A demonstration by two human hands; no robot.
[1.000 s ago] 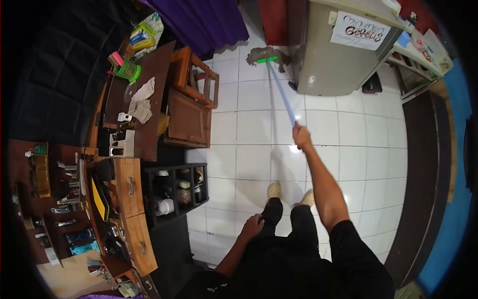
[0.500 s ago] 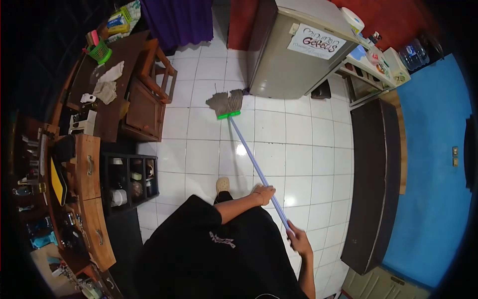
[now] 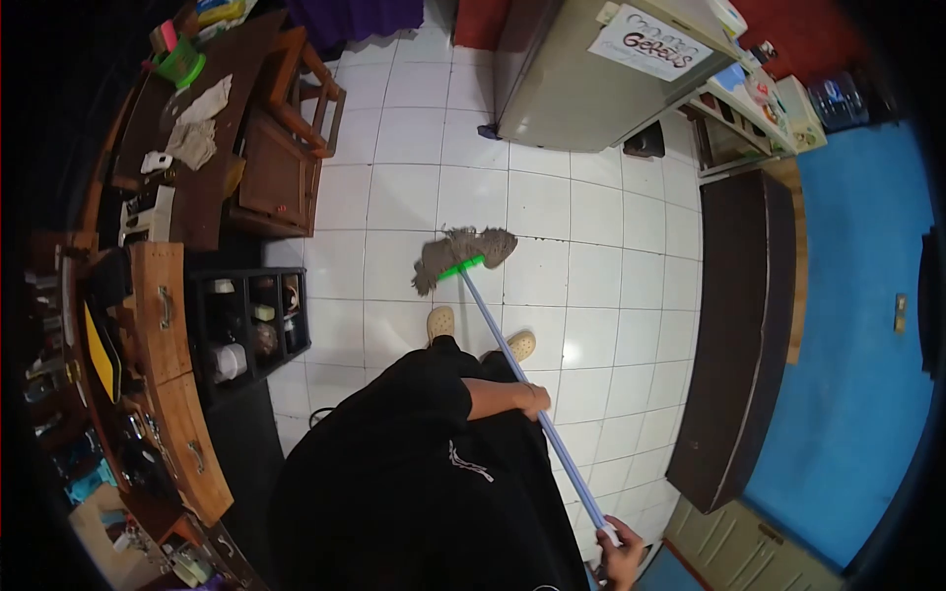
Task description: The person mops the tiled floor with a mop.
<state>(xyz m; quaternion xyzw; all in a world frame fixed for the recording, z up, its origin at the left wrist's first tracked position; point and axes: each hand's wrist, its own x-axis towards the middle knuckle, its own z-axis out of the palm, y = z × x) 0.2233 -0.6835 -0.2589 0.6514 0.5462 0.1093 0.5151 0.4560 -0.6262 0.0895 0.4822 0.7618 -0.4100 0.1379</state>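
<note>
A mop with a grey string head (image 3: 461, 255), a green clamp and a long blue handle (image 3: 503, 345) rests on the white tiled floor (image 3: 581, 246), just ahead of my two beige shoes (image 3: 440, 320). My left hand (image 3: 533, 400) grips the handle at its middle. At the bottom of the view my right hand (image 3: 624, 552) holds the handle's top end. My black shirt fills the lower middle.
A grey fridge (image 3: 581, 89) with a paper sign stands ahead. Left are a wooden table (image 3: 212, 187) with cloths, a wooden chair (image 3: 281, 177), a black shelf unit (image 3: 246, 330) and a drawer cabinet (image 3: 172, 394). A dark long cabinet (image 3: 734, 345) runs along the blue wall at right.
The mop head has been pulled back across the tiles from beside the fridge to just in front of my feet. My left hand joined the handle; my right hand slid to its end.
</note>
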